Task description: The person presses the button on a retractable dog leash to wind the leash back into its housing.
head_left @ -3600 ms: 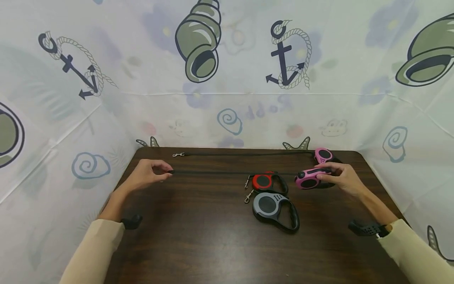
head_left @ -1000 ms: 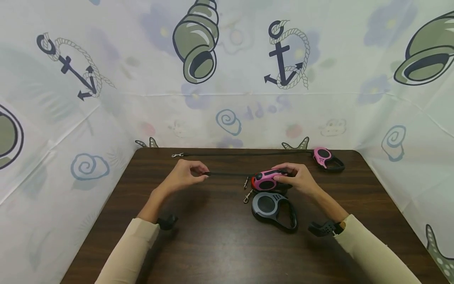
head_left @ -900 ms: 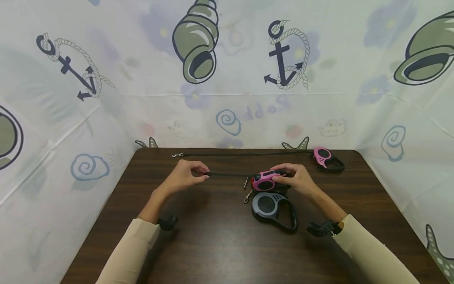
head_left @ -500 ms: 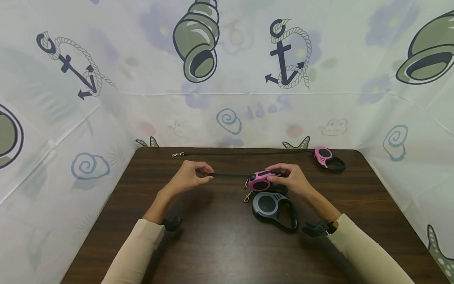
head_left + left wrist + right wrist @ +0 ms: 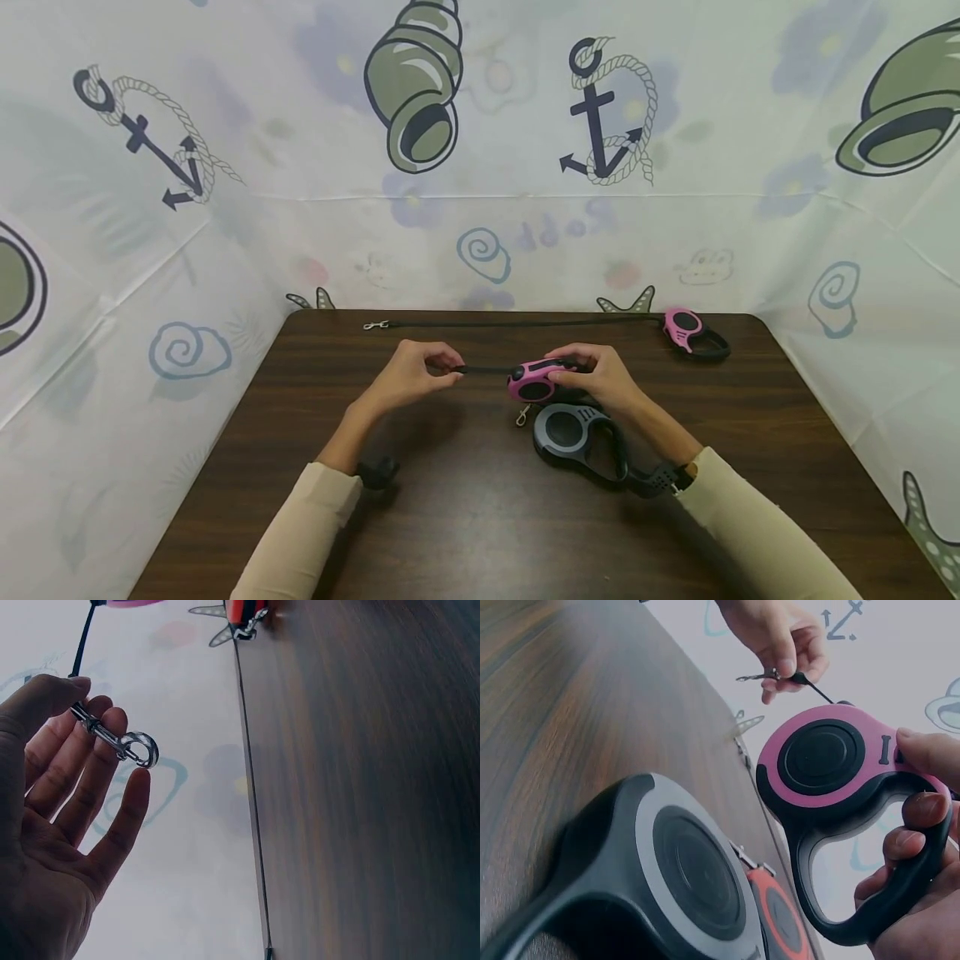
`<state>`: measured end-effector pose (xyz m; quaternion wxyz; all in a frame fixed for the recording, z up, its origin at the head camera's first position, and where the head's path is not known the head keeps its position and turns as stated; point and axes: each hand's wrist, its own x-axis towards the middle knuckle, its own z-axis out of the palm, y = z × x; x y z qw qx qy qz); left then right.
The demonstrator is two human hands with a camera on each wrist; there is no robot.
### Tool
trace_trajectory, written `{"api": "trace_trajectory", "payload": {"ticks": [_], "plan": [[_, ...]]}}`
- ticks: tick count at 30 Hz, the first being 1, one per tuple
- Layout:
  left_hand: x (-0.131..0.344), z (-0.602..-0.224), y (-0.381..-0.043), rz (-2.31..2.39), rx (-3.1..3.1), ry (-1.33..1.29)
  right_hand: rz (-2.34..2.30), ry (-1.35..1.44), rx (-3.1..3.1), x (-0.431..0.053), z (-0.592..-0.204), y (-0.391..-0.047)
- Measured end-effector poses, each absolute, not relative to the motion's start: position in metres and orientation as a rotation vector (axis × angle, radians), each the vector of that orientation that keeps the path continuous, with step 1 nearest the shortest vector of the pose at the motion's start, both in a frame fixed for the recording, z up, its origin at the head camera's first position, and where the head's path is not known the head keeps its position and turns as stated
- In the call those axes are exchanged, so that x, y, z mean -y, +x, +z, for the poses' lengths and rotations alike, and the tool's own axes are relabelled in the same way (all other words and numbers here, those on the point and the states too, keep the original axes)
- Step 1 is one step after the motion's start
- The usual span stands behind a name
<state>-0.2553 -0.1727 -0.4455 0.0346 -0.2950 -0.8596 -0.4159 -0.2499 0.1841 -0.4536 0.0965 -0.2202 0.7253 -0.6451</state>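
Note:
My right hand (image 5: 600,379) grips the black handle of a pink retractable dog leash (image 5: 821,754), thumb by its button area. My left hand (image 5: 416,375) pinches the end of its black strap (image 5: 487,370) between thumb and fingers. Beyond those fingertips sticks the leash's metal snap hook (image 5: 112,739). A short length of strap runs level between the hands, over the table. Below the right hand lies a grey-and-black retractable leash (image 5: 564,427). A red retractable leash (image 5: 780,907) is beside the grey one, covered by the pink leash in the head view.
Along the back edge of the brown wooden table (image 5: 450,517) lies a second pink leash (image 5: 682,329), its strap drawn out leftward to a snap hook (image 5: 375,325). A small snap hook (image 5: 523,415) rests by the grey leash. A patterned cloth (image 5: 300,125) hangs behind.
Both hands have come closer together: the right has moved left with the pink leash, the left has moved right. The strap between them has shortened, and the held leash now covers the red one.

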Motion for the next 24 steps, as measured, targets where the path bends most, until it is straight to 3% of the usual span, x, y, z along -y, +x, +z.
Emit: {"api": "trace_trajectory", "payload": {"ticks": [24], "plan": [[0.156, -0.452, -0.253, -1.311, 2.596, -0.982, -1.907, -0.662, -2.187, -0.151, -0.458, -0.245]]}}
